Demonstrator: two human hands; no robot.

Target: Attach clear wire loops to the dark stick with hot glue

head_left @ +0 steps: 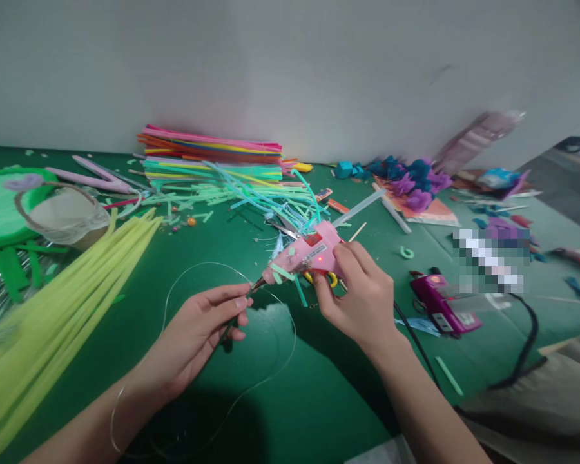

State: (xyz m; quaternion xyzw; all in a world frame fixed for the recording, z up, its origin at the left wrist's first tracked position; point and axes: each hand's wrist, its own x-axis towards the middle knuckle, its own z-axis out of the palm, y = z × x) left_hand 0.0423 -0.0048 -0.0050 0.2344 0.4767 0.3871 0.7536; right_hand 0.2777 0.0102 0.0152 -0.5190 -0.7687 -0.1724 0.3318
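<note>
Straws [212, 161] behind right hand [357, 296] gripping glue gun [304, 254], left hand [200, 328] pinching wire [232, 270].

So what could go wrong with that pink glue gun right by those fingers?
1. The glue gun has its light on, and its tip sits almost against the left hand fingertips, so a burn seems possible.
2. The thin wire loops loosely under both hands and might snag.
3. The cord trails past the right hand and could catch.
</note>
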